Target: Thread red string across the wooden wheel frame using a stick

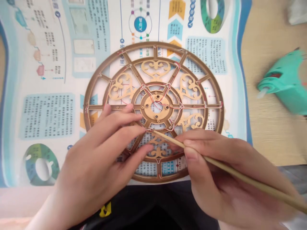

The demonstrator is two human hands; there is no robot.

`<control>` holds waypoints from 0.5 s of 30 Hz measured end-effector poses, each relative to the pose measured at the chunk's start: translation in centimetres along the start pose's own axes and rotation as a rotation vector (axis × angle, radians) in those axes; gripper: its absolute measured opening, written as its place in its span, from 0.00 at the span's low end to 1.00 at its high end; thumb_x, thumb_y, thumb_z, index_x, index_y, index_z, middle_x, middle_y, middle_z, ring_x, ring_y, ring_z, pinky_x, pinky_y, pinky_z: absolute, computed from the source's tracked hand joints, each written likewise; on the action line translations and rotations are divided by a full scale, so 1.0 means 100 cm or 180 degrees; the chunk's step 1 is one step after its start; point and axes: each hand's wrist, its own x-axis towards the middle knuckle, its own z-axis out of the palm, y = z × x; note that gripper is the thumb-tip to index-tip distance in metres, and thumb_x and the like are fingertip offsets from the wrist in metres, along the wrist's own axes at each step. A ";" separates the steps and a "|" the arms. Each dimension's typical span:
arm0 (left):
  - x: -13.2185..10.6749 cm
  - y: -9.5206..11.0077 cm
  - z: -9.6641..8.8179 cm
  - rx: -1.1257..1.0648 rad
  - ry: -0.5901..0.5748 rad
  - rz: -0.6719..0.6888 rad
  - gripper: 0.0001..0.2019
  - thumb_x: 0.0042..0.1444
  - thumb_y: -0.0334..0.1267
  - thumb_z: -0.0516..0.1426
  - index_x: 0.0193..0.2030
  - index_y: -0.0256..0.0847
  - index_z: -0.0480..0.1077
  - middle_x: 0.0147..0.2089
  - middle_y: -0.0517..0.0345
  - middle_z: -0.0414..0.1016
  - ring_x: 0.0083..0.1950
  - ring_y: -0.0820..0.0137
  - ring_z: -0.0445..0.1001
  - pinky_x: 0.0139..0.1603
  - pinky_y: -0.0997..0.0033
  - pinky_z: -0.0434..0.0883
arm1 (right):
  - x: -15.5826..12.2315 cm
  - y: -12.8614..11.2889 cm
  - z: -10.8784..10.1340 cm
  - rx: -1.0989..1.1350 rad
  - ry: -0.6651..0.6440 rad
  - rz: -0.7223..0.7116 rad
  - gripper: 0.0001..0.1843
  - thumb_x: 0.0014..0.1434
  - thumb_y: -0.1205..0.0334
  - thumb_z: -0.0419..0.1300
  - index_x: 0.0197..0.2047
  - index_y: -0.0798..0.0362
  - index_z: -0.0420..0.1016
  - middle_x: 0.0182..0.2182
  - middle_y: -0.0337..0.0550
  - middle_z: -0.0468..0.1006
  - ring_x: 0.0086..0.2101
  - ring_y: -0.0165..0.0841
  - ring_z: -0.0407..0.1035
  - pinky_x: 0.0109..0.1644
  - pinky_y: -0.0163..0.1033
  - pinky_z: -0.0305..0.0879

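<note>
A round bronze-coloured frame (155, 60) with spokes, scroll ornaments and a hub lies flat before me. Thin red and white wires (168, 86) run along its channels and cross at the hub. My left hand (103, 143) rests on the frame's lower left with fingers spread, its fingertips near the inner ring. Pinched in my right hand (216, 166) is a thin wooden stick (216, 163). The stick's tip touches or nearly touches the wired inner ring just below the hub. Parts of the lower frame are hidden under both hands.
A printed poster sheet (48, 116) with blue edges lies under the frame on a wooden table (268, 134). To the right is a teal glue gun (285, 80) with a pale nozzle. A whitish object (297, 12) sits at the upper right corner.
</note>
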 end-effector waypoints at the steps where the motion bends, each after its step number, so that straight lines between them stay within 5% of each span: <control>1: 0.001 0.000 0.000 -0.0018 -0.0012 -0.0014 0.07 0.74 0.40 0.59 0.56 0.48 0.72 0.62 0.63 0.77 0.70 0.64 0.75 0.89 0.55 0.63 | 0.000 0.002 0.002 0.0228 0.0113 -0.0034 0.08 0.70 0.72 0.61 0.45 0.47 0.73 0.38 0.36 0.86 0.39 0.28 0.83 0.48 0.30 0.83; 6: 0.000 -0.002 0.000 -0.0132 0.0159 0.0042 0.08 0.73 0.41 0.62 0.55 0.47 0.71 0.61 0.61 0.78 0.71 0.61 0.74 0.87 0.48 0.67 | -0.001 0.004 0.009 0.0967 0.0404 -0.0175 0.13 0.64 0.78 0.63 0.45 0.48 0.75 0.36 0.39 0.83 0.40 0.31 0.83 0.45 0.33 0.81; 15: -0.005 -0.003 0.001 -0.0299 0.0300 0.0004 0.10 0.70 0.43 0.65 0.52 0.47 0.70 0.59 0.56 0.80 0.69 0.56 0.76 0.80 0.43 0.75 | 0.000 0.002 0.011 0.0846 0.0435 -0.0486 0.06 0.67 0.72 0.63 0.40 0.52 0.76 0.33 0.41 0.84 0.34 0.31 0.81 0.36 0.33 0.75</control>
